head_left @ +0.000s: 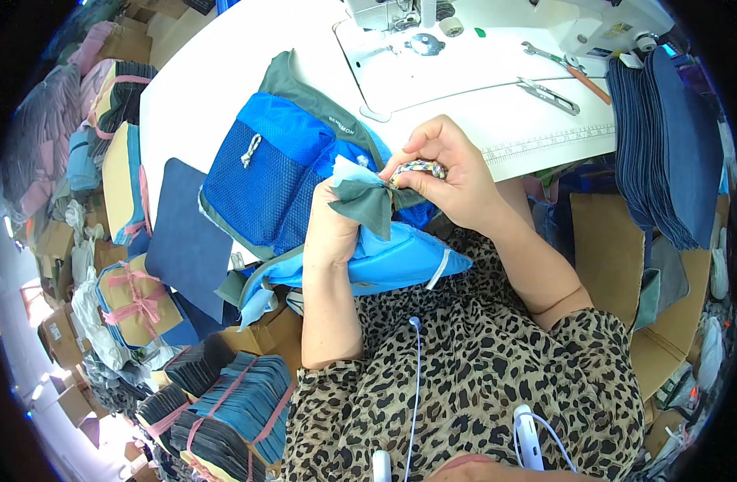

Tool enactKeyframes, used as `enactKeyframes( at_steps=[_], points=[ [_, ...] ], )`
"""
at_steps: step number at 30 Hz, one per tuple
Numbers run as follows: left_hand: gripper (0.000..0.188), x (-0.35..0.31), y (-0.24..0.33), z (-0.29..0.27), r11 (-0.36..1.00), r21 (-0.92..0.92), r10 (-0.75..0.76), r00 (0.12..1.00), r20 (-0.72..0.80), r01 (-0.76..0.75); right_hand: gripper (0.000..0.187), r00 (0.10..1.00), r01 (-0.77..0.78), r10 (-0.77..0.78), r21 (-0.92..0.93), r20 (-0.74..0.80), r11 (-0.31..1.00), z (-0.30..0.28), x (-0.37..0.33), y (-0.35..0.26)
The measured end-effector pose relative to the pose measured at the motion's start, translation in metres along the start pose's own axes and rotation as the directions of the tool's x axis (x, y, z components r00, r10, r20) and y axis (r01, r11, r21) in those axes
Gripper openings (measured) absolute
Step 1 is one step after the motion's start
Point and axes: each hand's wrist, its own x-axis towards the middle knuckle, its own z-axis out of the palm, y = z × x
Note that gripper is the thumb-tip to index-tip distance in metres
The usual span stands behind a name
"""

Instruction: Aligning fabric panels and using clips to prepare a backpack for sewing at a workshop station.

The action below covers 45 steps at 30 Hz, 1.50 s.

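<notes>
— Where is the blue bag piece (260, 173)?
— On the near side of the white table (191, 88), left of centre, with its light-blue part (384, 261) hanging over the near edge toward the lap. Resting there, the table probably bears much of its weight.

— And the left hand (330, 217)?
— Curled closed behind the dark green flap (367, 210), seemingly gripping it to keep it steady and raised. Its fingertips are mostly hidden.

— The right hand (458, 181)?
— Thumb and forefinger are nearly together on a patterned cord (417, 168), the other fingers loosely bent. Holding both pieces close probably gives a clear look at where they meet; I can't tell whether they're joined.

— Why are the snips (549, 96) out there?
— Farther off to the right, near the sewing machine (400, 16), likely within reach but clear of the fabric.
</notes>
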Motion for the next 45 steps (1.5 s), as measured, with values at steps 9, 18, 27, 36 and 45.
enactKeyframes(
  at_steps=[9, 18, 27, 36, 45],
  points=[
    [0.012, 0.001, -0.006, -0.001, 0.998, 0.048, 0.039, 0.999, -0.029, -0.038, 0.025, 0.998, 0.004, -0.002, 0.023, -0.061, 1.0, 0.005, -0.003, 0.001],
    [0.014, 0.002, -0.008, -0.009, 0.998, -0.04, 0.044, 0.999, 0.031, -0.042, 0.027, 0.982, 0.172, -0.18, -0.139, -0.049, 0.975, 0.007, -0.009, 0.011],
    [0.026, 0.005, -0.014, -0.011, 0.997, -0.044, 0.068, 0.997, -0.022, -0.069, 0.028, 0.984, 0.154, -0.163, -0.116, -0.076, 0.981, 0.008, -0.008, 0.012],
    [0.021, 0.005, -0.015, -0.012, 0.996, 0.011, 0.087, 0.995, -0.042, -0.087, 0.022, 0.981, 0.162, -0.177, -0.159, -0.085, 0.974, 0.01, -0.007, 0.011],
    [0.026, 0.006, -0.013, -0.011, 0.996, 0.021, 0.081, 0.997, 0.01, -0.081, 0.028, 0.969, 0.176, -0.066, -0.484, 0.237, 0.857, 0.002, 0.039, -0.032]
  ],
)
